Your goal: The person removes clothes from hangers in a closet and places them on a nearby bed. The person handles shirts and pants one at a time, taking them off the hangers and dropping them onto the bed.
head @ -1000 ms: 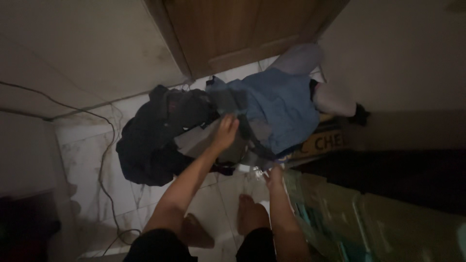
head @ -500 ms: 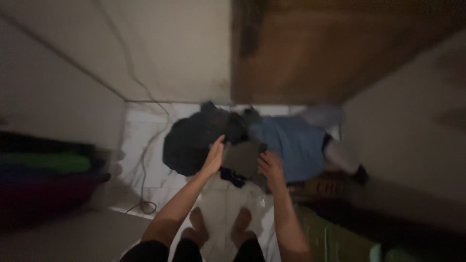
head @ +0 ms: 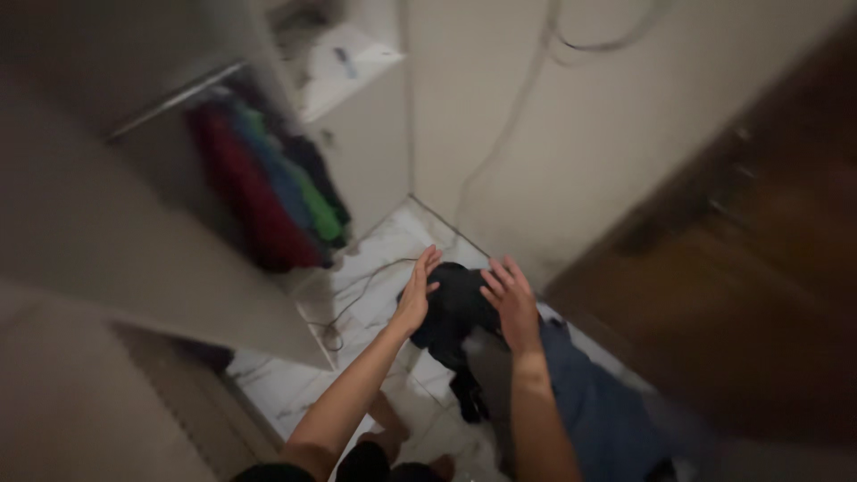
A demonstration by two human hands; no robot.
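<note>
Dark garment (head: 457,308) on the floor (head: 375,268) at centre, between left hand (head: 416,295) and right hand (head: 512,303); probably soft, light, floppy, best pinched at an edge. Both hands open, fingers spread, holding nothing; blue cloth (head: 589,411) at 5 o'clock, hung clothes (head: 268,192) at 10 o'clock

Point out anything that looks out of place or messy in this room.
Clothes lie heaped on the marble floor: a black garment and a blue garment, crumpled below the open left hand and right hand. A loose cable trails across the tiles, while other clothes hang in the wardrobe.
</note>
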